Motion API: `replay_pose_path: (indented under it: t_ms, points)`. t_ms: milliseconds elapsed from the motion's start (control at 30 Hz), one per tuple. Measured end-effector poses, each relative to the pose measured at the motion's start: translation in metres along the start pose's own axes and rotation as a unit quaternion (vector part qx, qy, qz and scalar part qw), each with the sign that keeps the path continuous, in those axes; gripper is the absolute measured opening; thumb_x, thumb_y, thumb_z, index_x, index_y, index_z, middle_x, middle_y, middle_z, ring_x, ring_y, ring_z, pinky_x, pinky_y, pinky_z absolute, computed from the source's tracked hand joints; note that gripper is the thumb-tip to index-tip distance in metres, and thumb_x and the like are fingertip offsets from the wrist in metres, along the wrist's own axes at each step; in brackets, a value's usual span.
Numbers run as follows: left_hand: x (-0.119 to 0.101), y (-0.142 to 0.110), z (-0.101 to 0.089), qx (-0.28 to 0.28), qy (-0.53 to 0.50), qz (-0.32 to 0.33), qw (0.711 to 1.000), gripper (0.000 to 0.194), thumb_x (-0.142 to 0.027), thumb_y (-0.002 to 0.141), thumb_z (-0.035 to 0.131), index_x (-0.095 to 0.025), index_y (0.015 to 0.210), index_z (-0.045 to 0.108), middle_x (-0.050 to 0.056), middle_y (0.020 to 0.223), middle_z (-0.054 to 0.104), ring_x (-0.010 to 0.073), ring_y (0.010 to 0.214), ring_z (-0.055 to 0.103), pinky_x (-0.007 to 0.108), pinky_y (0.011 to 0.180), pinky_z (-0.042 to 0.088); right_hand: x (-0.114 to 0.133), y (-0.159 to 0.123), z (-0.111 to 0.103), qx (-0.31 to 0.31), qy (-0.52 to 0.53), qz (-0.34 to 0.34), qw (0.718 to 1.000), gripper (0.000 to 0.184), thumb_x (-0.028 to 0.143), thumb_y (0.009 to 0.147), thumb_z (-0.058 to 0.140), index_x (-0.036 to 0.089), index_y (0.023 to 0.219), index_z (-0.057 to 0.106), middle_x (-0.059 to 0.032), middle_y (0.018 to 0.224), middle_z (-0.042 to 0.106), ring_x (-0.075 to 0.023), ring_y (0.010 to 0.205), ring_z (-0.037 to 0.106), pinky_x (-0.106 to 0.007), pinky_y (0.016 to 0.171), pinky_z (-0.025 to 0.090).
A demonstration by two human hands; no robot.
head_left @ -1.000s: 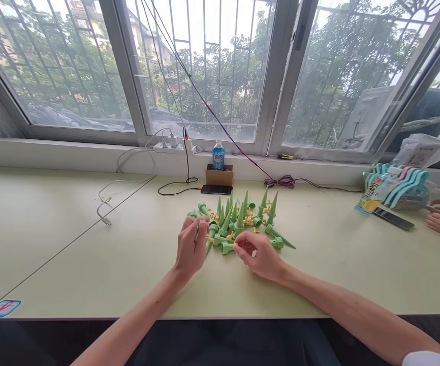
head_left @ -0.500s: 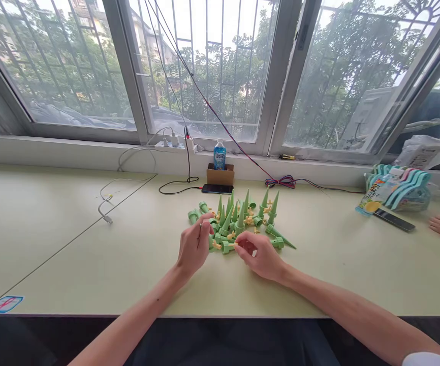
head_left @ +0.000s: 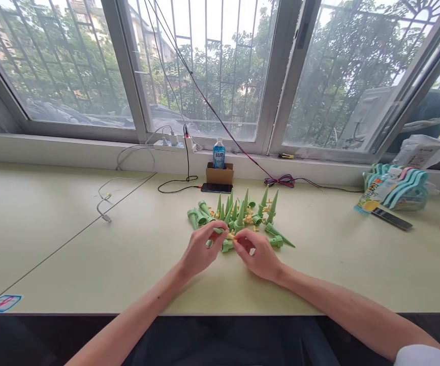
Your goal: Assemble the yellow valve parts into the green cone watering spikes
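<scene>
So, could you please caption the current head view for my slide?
Left hand and right hand close together at a yellow piece, before upright green spikes.

No lettering reads clearly: the blue bottle [head_left: 219,154], colourful pouch [head_left: 378,192] and blue-edged sticker [head_left: 3,303] bear unclear marks.

Smooth pale yellow-green tabletop [head_left: 342,284]: spreads beneath the left hand [head_left: 203,247] and the right hand [head_left: 256,254], reaching past either side.
Thin dark straight seam [head_left: 67,242]: slants across it, left of the left hand.
Low white wall [head_left: 71,152]: runs beyond both hands.
Wide grey-framed glass windows [head_left: 126,66]: ahead of both hands.
Slim dark bars [head_left: 213,40]: outside the glass.
Bright white sky [head_left: 227,18]: gives daylight from ahead.
</scene>
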State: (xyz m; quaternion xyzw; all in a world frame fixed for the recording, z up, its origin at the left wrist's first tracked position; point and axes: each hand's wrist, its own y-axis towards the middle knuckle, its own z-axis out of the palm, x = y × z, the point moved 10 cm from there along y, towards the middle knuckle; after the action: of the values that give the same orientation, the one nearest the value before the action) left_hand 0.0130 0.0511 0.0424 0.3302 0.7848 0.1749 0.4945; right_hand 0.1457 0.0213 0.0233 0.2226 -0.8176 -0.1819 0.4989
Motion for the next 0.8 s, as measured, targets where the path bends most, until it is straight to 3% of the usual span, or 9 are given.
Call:
replay_pose_path:
  t_ms: [167, 433, 800]
  points:
    - [0.003, 0.001, 0.004, 0.015, -0.013, -0.016, 1.0, 0.018, -0.035, 0.094, 0.054, -0.018, 0.091, 0.061, 0.002, 0.08, 0.065, 0.0086, 0.053, 0.058, 0.019, 0.048, 0.045, -0.007, 0.001, -0.012, -0.039, 0.015, 0.025, 0.999, 0.017, 0.036, 0.094, 0.053, 0.02, 0.09, 0.056, 0.0007, 0.067, 0.057, -0.0117, 0.05, 0.05, -0.023, 0.048, 0.043]
    - [0.015, 0.001, 0.013, 0.051, -0.107, -0.102, 0.988, 0.023, -0.041, 0.095, 0.052, -0.019, 0.089, 0.054, -0.002, 0.07, 0.059, 0.0058, 0.041, 0.047, 0.019, 0.041, 0.039, -0.005, 0.001, -0.01, -0.026, -0.022, -0.005, 0.999, 0.024, 0.034, 0.096, 0.052, 0.017, 0.099, 0.068, -0.0041, 0.074, 0.066, -0.0132, 0.055, 0.053, -0.025, 0.051, 0.045]
    - [0.017, -0.002, 0.018, 0.063, -0.14, -0.112, 0.982, 0.023, -0.041, 0.094, 0.054, -0.02, 0.088, 0.052, -0.008, 0.055, 0.044, 0.0059, 0.036, 0.045, 0.017, 0.036, 0.035, -0.006, 0.001, -0.005, -0.001, -0.009, 0.0, 1.0, 0.022, 0.028, 0.095, 0.05, 0.017, 0.092, 0.068, -0.0035, 0.07, 0.063, -0.013, 0.053, 0.052, -0.025, 0.05, 0.042]
